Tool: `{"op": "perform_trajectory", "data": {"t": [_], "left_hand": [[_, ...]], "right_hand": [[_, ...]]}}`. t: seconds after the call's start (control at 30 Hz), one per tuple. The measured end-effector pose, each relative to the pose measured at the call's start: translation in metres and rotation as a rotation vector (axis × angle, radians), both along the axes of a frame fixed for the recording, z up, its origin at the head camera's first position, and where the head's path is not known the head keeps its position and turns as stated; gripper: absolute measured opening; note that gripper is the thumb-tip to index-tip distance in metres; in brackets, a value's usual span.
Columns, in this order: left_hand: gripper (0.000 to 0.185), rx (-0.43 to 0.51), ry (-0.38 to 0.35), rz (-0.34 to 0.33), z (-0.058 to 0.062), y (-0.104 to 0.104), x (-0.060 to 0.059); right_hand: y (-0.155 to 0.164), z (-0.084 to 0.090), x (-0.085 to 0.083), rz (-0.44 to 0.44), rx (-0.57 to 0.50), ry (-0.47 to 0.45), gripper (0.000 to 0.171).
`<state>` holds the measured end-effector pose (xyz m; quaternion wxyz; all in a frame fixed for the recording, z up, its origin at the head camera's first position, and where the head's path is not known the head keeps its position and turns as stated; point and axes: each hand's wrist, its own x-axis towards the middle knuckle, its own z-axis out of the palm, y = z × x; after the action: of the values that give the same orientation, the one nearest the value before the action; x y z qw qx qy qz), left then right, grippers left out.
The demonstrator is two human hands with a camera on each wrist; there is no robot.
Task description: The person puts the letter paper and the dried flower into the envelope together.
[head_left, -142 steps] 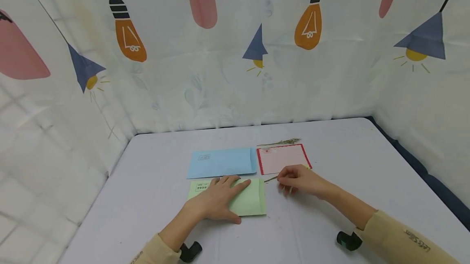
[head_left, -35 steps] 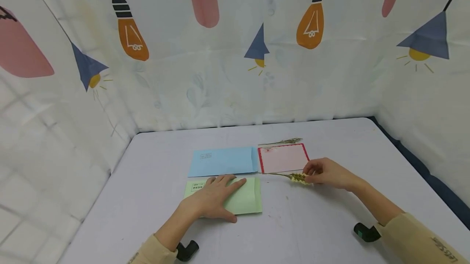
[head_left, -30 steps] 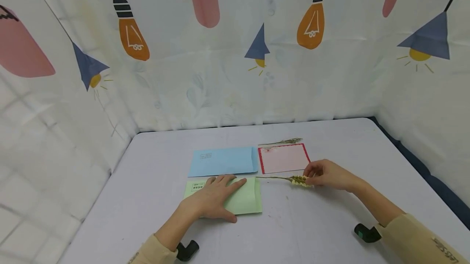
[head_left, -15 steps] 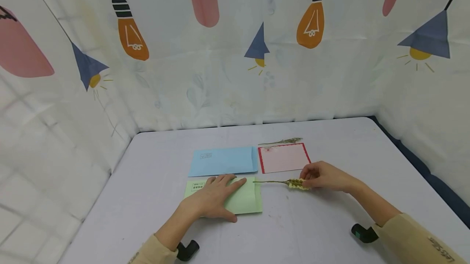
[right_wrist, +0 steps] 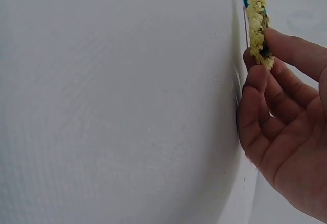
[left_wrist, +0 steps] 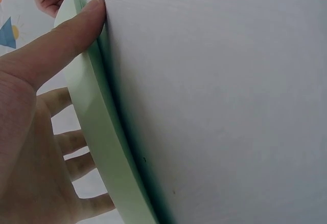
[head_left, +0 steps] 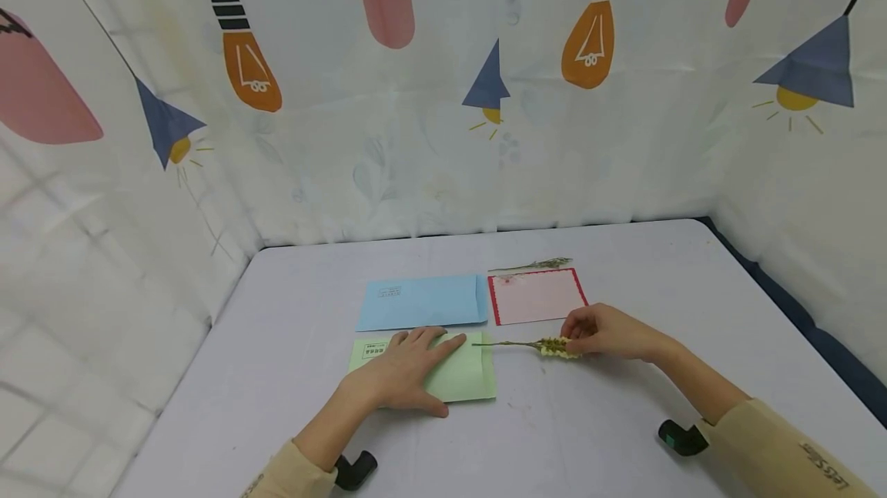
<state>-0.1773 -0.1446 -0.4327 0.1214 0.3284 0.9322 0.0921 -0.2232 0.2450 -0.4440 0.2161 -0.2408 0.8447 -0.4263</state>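
Note:
My left hand [head_left: 405, 371] lies with spread fingers on a light green envelope [head_left: 460, 381]; in the left wrist view the thumb [left_wrist: 76, 37] reaches over the envelope's near edge. Between thumb and fingertips my right hand [head_left: 610, 332] pinches the head of a dried flower sprig [head_left: 552, 347]. Its pale yellow blossoms [right_wrist: 257, 27] show close up in the right wrist view. The thin stem points left, and its end overlaps the envelope's right flap in the head view.
Behind the green envelope lies a blue envelope [head_left: 423, 303]. To its right is a pink card with a red border [head_left: 537, 298], and a second dried sprig [head_left: 537, 265] lies along the card's far edge. Small crumbs dot the white tabletop [head_left: 513, 436].
The right hand first took hold of the sprig near its stem, then shifted to the flower head. Since then it has drawn the sprig slightly nearer and left. The left hand stays on the envelope.

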Motion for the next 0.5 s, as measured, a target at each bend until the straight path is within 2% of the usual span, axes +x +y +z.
{"op": "perform_trajectory", "data": {"t": [0.5], "left_hand": [[0.102, 0.0, -0.01, 0.002, 0.0, -0.0008, 0.0005]], "right_hand": [[0.0047, 0.0045, 0.0002, -0.017, 0.023, 0.029, 0.012]]}}
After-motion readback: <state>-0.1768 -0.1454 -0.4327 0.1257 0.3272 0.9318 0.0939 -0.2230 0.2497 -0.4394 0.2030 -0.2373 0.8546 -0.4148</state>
